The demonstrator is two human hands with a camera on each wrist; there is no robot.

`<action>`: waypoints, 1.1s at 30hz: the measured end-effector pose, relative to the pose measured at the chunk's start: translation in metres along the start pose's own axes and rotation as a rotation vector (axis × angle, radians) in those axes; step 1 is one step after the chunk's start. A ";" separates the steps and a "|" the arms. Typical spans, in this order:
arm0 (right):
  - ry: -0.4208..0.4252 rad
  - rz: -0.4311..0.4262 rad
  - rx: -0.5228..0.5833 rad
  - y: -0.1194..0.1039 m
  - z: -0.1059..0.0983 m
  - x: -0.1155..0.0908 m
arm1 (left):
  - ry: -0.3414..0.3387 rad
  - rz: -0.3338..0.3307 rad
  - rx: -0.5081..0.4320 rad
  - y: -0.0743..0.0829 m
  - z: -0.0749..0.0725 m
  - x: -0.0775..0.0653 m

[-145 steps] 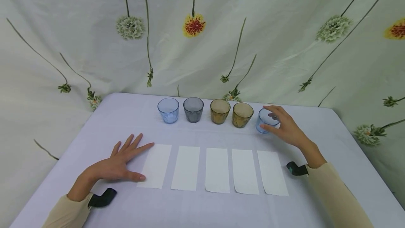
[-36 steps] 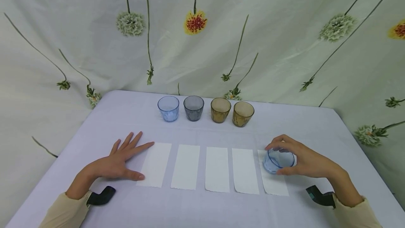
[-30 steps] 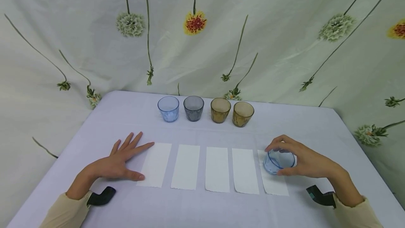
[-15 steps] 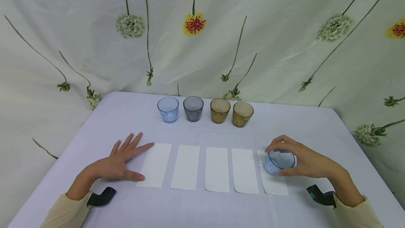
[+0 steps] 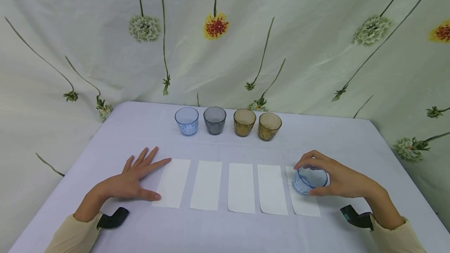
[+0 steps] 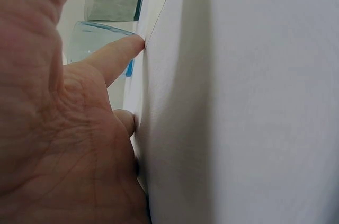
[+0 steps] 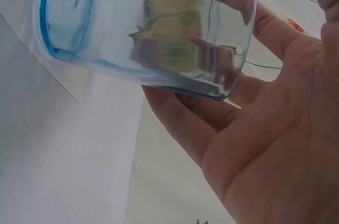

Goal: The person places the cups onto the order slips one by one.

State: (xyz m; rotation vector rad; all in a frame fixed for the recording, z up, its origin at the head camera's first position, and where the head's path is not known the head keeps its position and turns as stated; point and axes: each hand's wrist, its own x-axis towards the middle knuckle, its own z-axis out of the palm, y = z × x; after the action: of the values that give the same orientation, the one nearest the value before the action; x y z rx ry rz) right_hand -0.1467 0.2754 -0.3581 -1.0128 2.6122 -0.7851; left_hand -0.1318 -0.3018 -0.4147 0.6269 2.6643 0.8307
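In the head view my right hand (image 5: 339, 177) grips a clear light-blue glass tumbler (image 5: 303, 182) upright, thumb on the near side and fingers round the far rim. The tumbler stands over the upper part of the rightmost white paper strip (image 5: 306, 207). From the right wrist, the glass's thick blue base (image 7: 45, 17) shows close to that paper, with fingertips against its wall. My left hand (image 5: 128, 184) lies spread on the table with straight fingers. Its index fingertip and thumb tip touch the left edge of the leftmost paper strip (image 5: 174, 184).
Along the back stand another blue glass (image 5: 187, 122), a grey glass (image 5: 215, 121) and two amber glasses (image 5: 244, 123). Between the outer strips, three more paper strips (image 5: 240, 188) lie in a row on the white-covered table (image 5: 218, 233). A flower-printed cloth (image 5: 309, 42) hangs behind.
Since the oldest frame, my right hand has brought the blue glass from the right end of the back row forward onto the rightmost strip. Over the last second both hands stay nearly still.
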 end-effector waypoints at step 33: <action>-0.018 0.025 0.024 0.000 -0.001 -0.001 | -0.013 -0.018 -0.001 0.002 -0.001 0.001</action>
State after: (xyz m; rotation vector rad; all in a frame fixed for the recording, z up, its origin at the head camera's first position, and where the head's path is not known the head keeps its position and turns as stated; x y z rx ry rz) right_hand -0.1470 0.2765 -0.3572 -0.9745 2.5889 -0.7967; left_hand -0.1327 -0.3002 -0.4135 0.6054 2.6534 0.8205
